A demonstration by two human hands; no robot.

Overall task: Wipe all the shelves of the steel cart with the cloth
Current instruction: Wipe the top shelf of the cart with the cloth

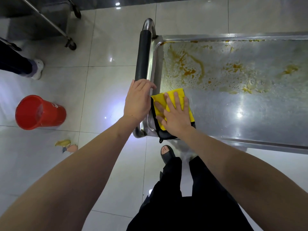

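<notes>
Right hand (175,115) presses spread fingers on the yellow cloth (179,97) at the cart's (250,114) near-left shelf corner; left hand (137,99) grips the handle (142,55). The bucket's (40,112) white mark is unreadable.

Our one head view, looking steeply down from above, close over our arms, the cart shelf (233,104) near below us

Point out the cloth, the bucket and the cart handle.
cloth (179,95): head view, on its yellow top near the far edge.
bucket (50,114): head view, on its red outer wall.
cart handle (143,54): head view, on the black grip sleeve.
</notes>
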